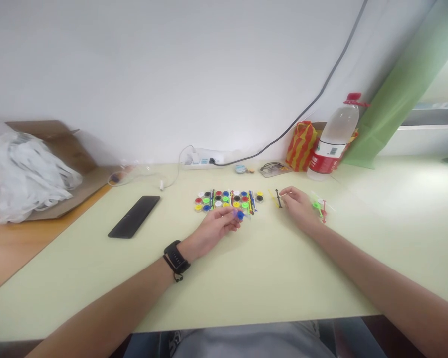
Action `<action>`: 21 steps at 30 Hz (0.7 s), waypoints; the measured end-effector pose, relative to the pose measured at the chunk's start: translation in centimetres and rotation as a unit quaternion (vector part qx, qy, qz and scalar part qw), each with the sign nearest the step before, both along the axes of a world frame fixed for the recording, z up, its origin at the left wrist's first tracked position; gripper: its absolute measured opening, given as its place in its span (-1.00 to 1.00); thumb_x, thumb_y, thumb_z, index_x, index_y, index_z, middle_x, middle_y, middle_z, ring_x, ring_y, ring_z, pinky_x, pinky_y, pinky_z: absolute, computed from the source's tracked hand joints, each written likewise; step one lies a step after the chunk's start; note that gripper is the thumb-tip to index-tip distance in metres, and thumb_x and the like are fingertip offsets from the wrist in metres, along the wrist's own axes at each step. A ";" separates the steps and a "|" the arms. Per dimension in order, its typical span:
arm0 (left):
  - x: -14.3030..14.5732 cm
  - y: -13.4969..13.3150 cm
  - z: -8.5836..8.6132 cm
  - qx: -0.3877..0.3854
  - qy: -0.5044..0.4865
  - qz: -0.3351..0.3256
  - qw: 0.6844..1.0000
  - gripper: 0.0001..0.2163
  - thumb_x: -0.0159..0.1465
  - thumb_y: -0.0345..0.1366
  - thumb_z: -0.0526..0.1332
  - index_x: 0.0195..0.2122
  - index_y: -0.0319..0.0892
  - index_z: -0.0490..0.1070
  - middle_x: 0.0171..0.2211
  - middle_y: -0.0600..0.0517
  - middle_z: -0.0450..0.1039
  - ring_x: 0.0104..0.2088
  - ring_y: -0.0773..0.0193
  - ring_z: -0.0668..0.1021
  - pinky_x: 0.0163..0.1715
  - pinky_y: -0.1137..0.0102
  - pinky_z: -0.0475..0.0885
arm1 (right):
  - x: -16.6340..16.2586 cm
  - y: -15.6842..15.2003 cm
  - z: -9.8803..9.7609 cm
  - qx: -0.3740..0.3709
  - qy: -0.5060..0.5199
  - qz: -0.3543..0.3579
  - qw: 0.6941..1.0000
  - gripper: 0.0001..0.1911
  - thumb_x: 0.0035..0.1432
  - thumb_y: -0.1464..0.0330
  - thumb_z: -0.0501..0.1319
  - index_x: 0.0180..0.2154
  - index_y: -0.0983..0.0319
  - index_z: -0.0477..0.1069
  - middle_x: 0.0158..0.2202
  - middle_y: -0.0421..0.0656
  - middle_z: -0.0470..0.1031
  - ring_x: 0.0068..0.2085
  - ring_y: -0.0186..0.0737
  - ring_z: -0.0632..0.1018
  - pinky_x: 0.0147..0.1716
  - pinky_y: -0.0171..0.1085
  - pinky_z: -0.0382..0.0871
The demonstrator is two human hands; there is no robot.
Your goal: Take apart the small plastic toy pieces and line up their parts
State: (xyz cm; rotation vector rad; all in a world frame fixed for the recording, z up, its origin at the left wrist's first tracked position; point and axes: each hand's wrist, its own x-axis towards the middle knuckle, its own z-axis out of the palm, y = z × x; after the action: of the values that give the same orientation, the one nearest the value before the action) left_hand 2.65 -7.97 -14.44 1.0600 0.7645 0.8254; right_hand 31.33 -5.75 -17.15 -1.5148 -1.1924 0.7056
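My left hand (220, 223), with a black watch on its wrist, pinches a small blue disc piece (240, 215) with a clear part beside it. Just beyond it lie rows of small round discs (218, 198) in white, red, green, yellow, blue and black, with thin coloured sticks (251, 201) between them. My right hand (297, 205) is low over the table, its fingers slightly curled and apart, with nothing visible in them. A black arrow-ended stick (278, 198) lies by its fingertips, beside a yellow one. Green and red pieces (323, 211) lie to its right.
A black phone-like slab (134, 217) lies on the left of the pale table (216, 293). At the back are a power strip (203, 159), a striped bag (300, 146) and a large bottle (334, 136). A cardboard box (56, 132) with white plastic stands far left.
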 end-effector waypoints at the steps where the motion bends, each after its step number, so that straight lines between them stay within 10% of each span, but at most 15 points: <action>1: 0.0 0.0 -0.1 0.000 -0.001 -0.003 1.000 -0.72 0.24 -0.14 0.45 -0.16 -0.24 0.59 -0.25 -0.06 0.54 -0.24 0.27 0.54 -0.14 0.35 0.40 | 0.3 0.2 0.0 -0.010 0.013 0.010 1.000 -0.80 0.01 0.32 0.16 -0.28 0.21 0.45 -0.58 -0.31 0.25 -0.53 -0.31 0.27 -0.54 -0.30 0.05; 9: -0.3 0.3 -0.1 -0.016 -0.022 -0.001 1.000 -0.79 0.27 -0.18 0.42 -0.21 -0.23 0.57 -0.27 -0.02 0.50 -0.26 0.31 0.51 -0.18 0.39 0.38 | 1.0 0.7 0.6 -0.031 -0.006 0.041 0.999 -0.81 0.08 0.23 0.22 -0.32 0.21 0.44 -0.58 -0.26 0.39 -0.53 -0.28 0.38 -0.49 -0.27 0.19; 21: -0.2 0.0 0.9 -0.060 -0.059 0.020 0.996 -0.78 0.27 -0.16 0.40 -0.21 -0.22 0.59 -0.31 -0.02 0.50 -0.29 0.29 0.52 -0.22 0.37 0.40 | 1.5 0.2 -0.2 0.000 -0.310 0.071 0.948 -0.75 0.21 0.34 0.19 -0.12 0.21 0.56 -0.32 -0.10 0.57 -0.31 -0.13 0.53 -0.32 -0.21 0.29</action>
State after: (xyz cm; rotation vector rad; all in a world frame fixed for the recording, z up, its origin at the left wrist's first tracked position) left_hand 2.45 -8.01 -13.51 0.8828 0.7286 0.8582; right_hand 32.85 -5.56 -17.31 -1.7224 -1.7814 0.3151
